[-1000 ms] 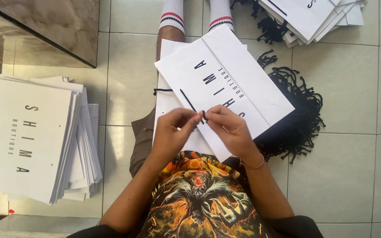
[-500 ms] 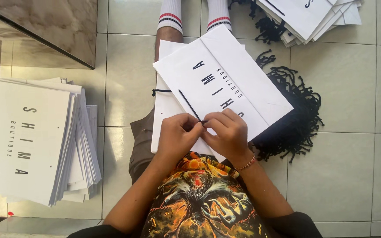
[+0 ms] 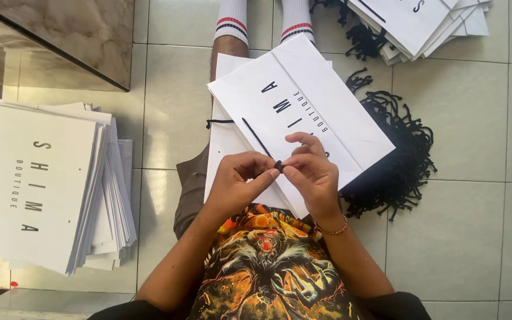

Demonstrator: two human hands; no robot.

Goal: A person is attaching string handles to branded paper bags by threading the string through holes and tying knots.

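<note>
A flat white paper bag (image 3: 303,101) with black lettering lies across my lap, tilted. A thin black cord (image 3: 258,137) runs over its face toward my fingers. My left hand (image 3: 241,184) and my right hand (image 3: 309,172) meet at the bag's near edge, both pinching the cord's end between thumb and forefinger. A second white bag (image 3: 226,139) lies under the first. My right wrist wears a thin bracelet.
A tall stack of white bags (image 3: 42,184) sits on the tiled floor at left. Another stack (image 3: 422,24) lies at top right. A heap of black cords (image 3: 395,160) lies right of my lap. A brown slab (image 3: 60,35) fills the top left.
Both hands stayed at the bag's near edge; the fingers shifted on the cord end, and the right hand's fingers now spread higher over the bag.
</note>
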